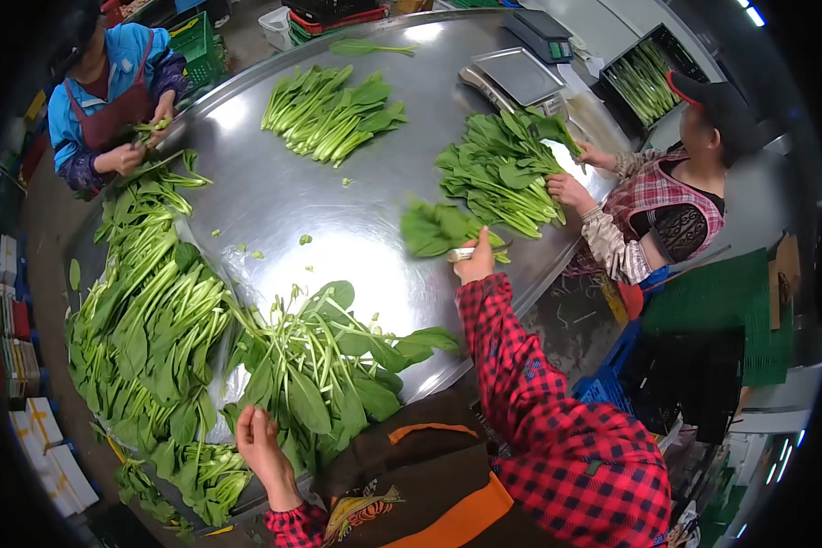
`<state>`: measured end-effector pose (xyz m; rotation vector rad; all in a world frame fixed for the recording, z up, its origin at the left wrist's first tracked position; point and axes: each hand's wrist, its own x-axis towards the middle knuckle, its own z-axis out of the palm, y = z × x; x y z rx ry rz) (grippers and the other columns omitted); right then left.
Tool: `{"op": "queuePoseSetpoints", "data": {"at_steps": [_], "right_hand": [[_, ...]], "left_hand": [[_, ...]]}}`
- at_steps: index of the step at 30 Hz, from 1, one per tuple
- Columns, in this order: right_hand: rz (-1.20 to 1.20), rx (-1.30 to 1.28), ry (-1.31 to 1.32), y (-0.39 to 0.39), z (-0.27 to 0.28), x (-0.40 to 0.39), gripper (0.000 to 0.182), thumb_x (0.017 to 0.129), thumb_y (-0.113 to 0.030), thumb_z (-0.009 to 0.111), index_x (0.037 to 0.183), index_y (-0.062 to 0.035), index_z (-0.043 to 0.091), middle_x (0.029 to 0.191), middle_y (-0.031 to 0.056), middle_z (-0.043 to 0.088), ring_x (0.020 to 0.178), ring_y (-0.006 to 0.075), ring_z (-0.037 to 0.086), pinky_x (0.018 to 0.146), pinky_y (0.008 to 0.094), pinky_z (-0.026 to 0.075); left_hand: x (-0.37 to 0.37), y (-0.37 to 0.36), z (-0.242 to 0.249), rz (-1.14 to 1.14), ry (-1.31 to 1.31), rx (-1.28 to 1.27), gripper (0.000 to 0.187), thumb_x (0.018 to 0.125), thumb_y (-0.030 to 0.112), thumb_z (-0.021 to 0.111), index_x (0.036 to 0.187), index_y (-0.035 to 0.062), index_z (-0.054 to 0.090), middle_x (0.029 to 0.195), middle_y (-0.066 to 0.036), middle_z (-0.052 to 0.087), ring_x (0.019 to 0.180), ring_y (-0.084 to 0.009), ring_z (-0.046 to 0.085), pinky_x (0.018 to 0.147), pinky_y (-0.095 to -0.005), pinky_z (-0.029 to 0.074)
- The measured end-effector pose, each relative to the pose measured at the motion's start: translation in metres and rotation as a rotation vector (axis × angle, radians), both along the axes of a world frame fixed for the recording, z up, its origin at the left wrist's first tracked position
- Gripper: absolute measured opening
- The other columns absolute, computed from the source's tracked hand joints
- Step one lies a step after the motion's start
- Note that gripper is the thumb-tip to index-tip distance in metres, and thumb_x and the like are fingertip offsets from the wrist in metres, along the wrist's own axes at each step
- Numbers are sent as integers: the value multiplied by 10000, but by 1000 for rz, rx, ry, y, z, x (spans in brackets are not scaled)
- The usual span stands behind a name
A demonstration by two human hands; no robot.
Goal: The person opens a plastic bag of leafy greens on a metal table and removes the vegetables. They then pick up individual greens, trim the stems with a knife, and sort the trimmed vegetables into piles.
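My right hand (474, 262) reaches out over the steel table and is closed around a small bunch of leafy greens (437, 228), slightly blurred. A white band or object shows at its fingers; I cannot make out which. My left hand (263, 455) is raised, holding nothing, its fingers bent a little and apart. It is beside a loose heap of leafy greens (324, 370) at the near table edge. A larger heap of leafy greens (146, 320) covers the left side of the table. Trimmed greens lie in a neat row (333, 114) toward the far side.
A co-worker on the right (676, 192) handles a stack of greens (502, 169). Another person at the left (110, 100) holds some greens. Weighing scales (521, 75) stand at the far right of the steel table (237, 173). A black crate (648, 78) holds green stalks.
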<state>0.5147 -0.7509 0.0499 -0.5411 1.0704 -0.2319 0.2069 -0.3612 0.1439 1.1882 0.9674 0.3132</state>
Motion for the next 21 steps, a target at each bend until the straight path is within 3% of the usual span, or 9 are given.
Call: {"op": "queuePoseSetpoints", "data": {"at_steps": [5, 8, 9, 11, 13, 15, 18, 19, 21], "right_hand": [[-139, 10, 10, -2, -10, 5, 210, 914, -246, 723, 903, -88, 586, 745, 18, 607, 544, 90, 538, 519, 281, 502], [232, -173, -117, 24, -21, -34, 228, 957, -255, 656, 925, -36, 602, 754, 41, 613, 518, 94, 507, 459, 248, 436], [259, -166, -111, 36, -18, -46, 228, 957, -255, 656, 925, -36, 602, 754, 41, 613, 518, 94, 507, 459, 248, 436], [433, -155, -83, 69, -13, -67, 220, 969, -268, 586, 932, -53, 611, 643, 5, 527, 502, 108, 480, 476, 255, 415], [687, -63, -237, 87, -7, -89, 181, 974, -252, 582, 844, -126, 571, 615, -27, 481, 501, 90, 478, 464, 248, 414], [728, 114, -238, 116, 16, -98, 177, 974, -213, 605, 818, -152, 548, 618, -61, 479, 503, 39, 472, 450, 189, 419], [841, 38, -234, 143, 29, -110, 94, 988, -183, 600, 985, -90, 587, 758, -35, 550, 544, 23, 478, 454, 169, 432], [890, -24, -238, 151, 31, -114, 145, 984, -194, 608, 1044, -62, 605, 806, -16, 565, 573, 27, 485, 469, 172, 440], [924, -96, -171, 170, 54, -127, 181, 978, -204, 618, 1074, -50, 615, 811, -9, 567, 591, 32, 486, 483, 173, 446]], "left_hand": [[-38, 2, -13, 89, 62, -25, 257, 944, 149, 669, 1167, 49, 588, 1005, -17, 632, 886, -115, 605, 748, -269, 462], [-63, 7, -20, 137, 98, -47, 246, 942, 143, 666, 1159, 52, 595, 977, -11, 630, 871, -108, 600, 738, -261, 466], [-74, 8, -22, 156, 121, -52, 237, 943, 139, 660, 1155, 51, 599, 957, -7, 627, 854, -101, 596, 723, -258, 471], [-95, 14, -33, 157, 156, -42, 240, 943, 137, 657, 1157, 42, 604, 953, -8, 625, 847, -99, 591, 710, -254, 472], [-121, 22, -41, 131, 195, 4, 244, 938, 126, 657, 1150, 11, 620, 928, -6, 620, 794, -86, 573, 672, -241, 473], [-145, 30, -49, 137, 236, 80, 259, 917, 134, 688, 1126, -10, 637, 839, -11, 629, 709, -88, 567, 628, -239, 468], [-197, 60, -86, 57, 352, 262, 230, 902, 137, 707, 1070, -14, 666, 840, -12, 679, 722, -86, 608, 641, -229, 477], [-211, 70, -87, 8, 439, 357, 202, 887, 155, 722, 988, -18, 695, 849, -18, 691, 745, -77, 620, 652, -243, 492], [-218, 84, -65, 13, 692, 534, 162, 834, 153, 741, 906, 9, 721, 764, -85, 698, 678, -155, 649, 669, -314, 512]]}}
